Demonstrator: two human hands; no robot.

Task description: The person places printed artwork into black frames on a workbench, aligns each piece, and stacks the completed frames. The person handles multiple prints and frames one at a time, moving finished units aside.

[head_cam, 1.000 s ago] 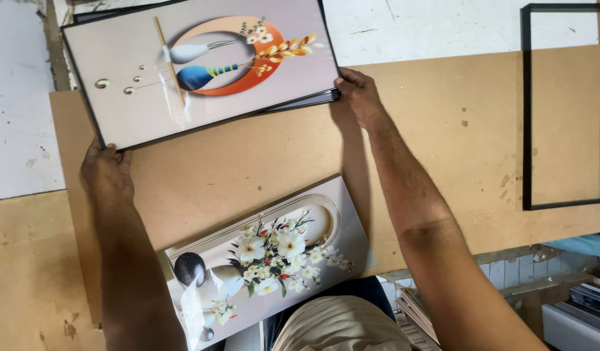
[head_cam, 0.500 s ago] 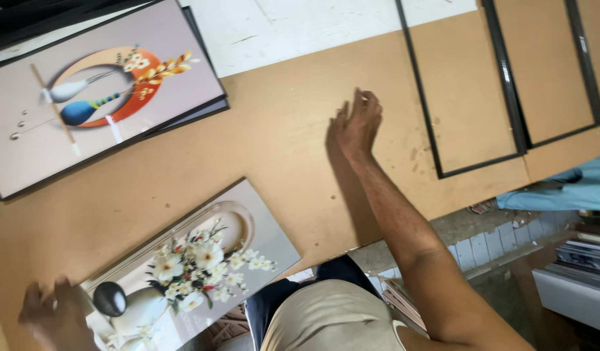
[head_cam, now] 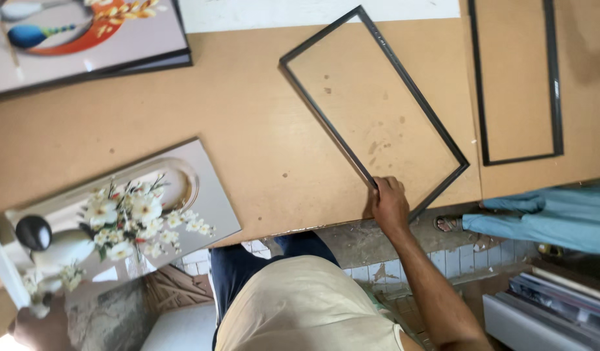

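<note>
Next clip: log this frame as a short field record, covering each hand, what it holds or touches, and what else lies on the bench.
right hand: grips the near long edge of the tilted black frame
tilted black frame: empty, flat on the brown bench, near corner past the bench edge
left hand: bottom left, partly cut off; grip cannot be told
flower print: lies near the bench edge, overhanging it
second black frame: flat, top right
bird print: top left, on a stack
other person: foot in sandal, right
</note>
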